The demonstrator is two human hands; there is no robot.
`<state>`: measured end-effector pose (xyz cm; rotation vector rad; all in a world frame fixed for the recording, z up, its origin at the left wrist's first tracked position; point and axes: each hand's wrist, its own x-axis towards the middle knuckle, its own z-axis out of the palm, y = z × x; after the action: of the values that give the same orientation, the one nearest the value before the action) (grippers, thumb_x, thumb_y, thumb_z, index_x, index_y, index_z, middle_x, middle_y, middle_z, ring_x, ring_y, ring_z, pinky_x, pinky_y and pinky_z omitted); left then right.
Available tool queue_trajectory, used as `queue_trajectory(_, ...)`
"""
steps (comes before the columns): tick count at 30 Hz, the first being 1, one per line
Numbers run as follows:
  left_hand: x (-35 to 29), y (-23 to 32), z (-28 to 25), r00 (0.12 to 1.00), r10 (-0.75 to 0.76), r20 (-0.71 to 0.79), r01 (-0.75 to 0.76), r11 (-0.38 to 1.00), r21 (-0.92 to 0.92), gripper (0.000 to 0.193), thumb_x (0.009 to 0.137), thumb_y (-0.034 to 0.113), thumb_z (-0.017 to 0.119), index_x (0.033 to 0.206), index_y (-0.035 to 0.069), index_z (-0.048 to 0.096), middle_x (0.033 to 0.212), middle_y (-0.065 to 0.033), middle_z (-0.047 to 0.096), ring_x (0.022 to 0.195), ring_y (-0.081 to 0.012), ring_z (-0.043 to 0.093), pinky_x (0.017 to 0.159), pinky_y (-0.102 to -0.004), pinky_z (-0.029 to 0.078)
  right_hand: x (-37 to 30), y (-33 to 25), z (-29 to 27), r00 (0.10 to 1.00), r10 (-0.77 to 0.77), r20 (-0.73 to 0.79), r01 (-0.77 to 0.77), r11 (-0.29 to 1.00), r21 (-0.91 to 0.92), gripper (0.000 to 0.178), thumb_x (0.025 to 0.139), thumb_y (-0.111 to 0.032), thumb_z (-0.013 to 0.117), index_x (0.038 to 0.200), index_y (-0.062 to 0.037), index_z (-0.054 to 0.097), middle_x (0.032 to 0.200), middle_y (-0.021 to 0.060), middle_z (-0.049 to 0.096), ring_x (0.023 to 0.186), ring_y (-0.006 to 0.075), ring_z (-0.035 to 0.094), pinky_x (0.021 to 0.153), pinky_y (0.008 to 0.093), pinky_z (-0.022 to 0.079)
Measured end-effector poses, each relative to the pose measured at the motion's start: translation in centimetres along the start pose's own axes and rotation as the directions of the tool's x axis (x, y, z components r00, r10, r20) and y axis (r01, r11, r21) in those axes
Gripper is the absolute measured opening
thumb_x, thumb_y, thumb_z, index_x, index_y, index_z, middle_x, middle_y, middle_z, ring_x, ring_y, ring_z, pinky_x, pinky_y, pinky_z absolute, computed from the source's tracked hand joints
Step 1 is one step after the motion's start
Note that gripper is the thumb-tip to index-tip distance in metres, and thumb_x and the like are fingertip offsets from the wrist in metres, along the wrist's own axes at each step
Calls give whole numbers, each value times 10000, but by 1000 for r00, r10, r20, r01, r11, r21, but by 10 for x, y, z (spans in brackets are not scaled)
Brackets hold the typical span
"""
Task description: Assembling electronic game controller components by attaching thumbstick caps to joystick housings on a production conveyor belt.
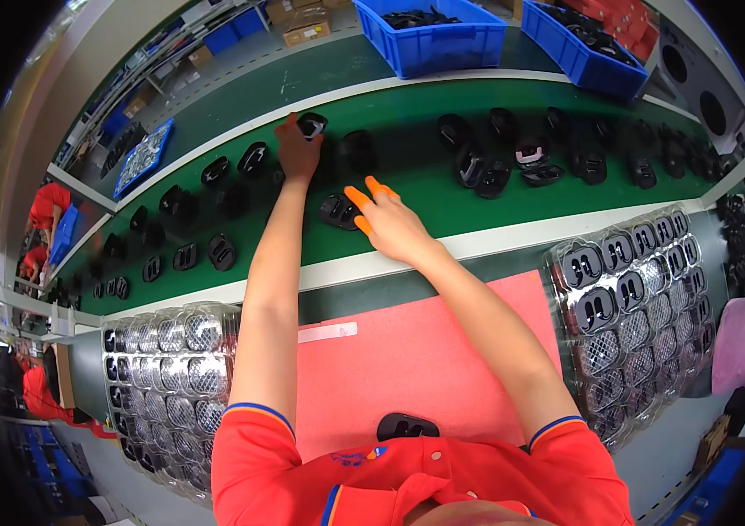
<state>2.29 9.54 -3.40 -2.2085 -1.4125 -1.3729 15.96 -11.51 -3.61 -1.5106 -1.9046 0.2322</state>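
My left hand [299,156] reaches to the far side of the green conveyor belt, its thumb and fingers closed around a glossy black case [312,125]. Nearer to me, my right hand [392,223] has orange covers on its fingertips and its fingers spread. Thumb and index finger are at the right edge of a flat black oval part with two slots [335,211], which lies on the belt; whether they press on it I cannot tell. Another black slotted part [406,427] lies on the pink mat [425,359] close to my body.
Rows of black cases and parts line the green belt [425,197] on both sides. Clear plastic trays stand left [181,337] and right [600,351], the right one partly filled with black parts. Blue bins [434,48] sit beyond the belt. Other people work at the left and right edges.
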Motion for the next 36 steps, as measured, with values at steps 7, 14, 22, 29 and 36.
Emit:
queue_trajectory(7, -14, 34, -39, 539, -462, 704, 487, -512, -708, 355, 751, -189, 488, 1081, -61, 469, 1042, -197, 507, 912, -330, 571, 776, -399, 560, 13, -14, -14, 998, 7, 54, -5, 999, -38, 563, 745, -102, 672, 1274, -91, 480, 1111, 188, 528, 1040, 348, 546, 805, 412, 498)
queue_trajectory(14, -49, 76, -69, 599, -299, 743, 421, -672, -609, 481, 767, -183, 484, 1199, 3, 383, 1116, -203, 494, 1009, -434, 552, 805, -405, 550, 6, 32, -26, 898, 375, -231, -275, 888, 370, 358, 706, -20, 683, 1038, -26, 549, 939, 152, 594, 756, 220, 642, 609, 321, 540)
queue_trajectory(22, -76, 105, -57, 505, -266, 821, 714, -406, -570, 343, 960, 273, 382, 1244, 80, 387, 1168, -141, 515, 1018, -274, 562, 867, -447, 471, 7, 17, -46, 849, 526, -50, -237, 464, 853, 451, 870, 43, 476, 1302, -60, 399, 1114, 146, 554, 902, 193, 617, 642, 306, 579)
queue_trajectory(29, -78, 127, -63, 683, -315, 660, 722, 149, -676, 489, 805, 105, 586, 1235, 43, 362, 1162, -122, 477, 1014, -222, 523, 836, -342, 446, 8, 11, -43, 912, 410, 28, -259, 519, 815, 427, 942, -91, 431, 1361, -114, 357, 1206, 139, 485, 1080, 206, 529, 749, 341, 567)
queue_trajectory(36, -76, 121, -70, 830, -162, 534, 555, 331, -763, 645, 685, 70, 755, 1212, 0, 392, 1207, -137, 449, 1103, -257, 500, 895, -364, 449, 7, 10, -51, 906, 409, 114, -288, 395, 872, 457, 947, -87, 417, 1386, -132, 300, 1222, 143, 486, 1081, 221, 533, 792, 365, 554)
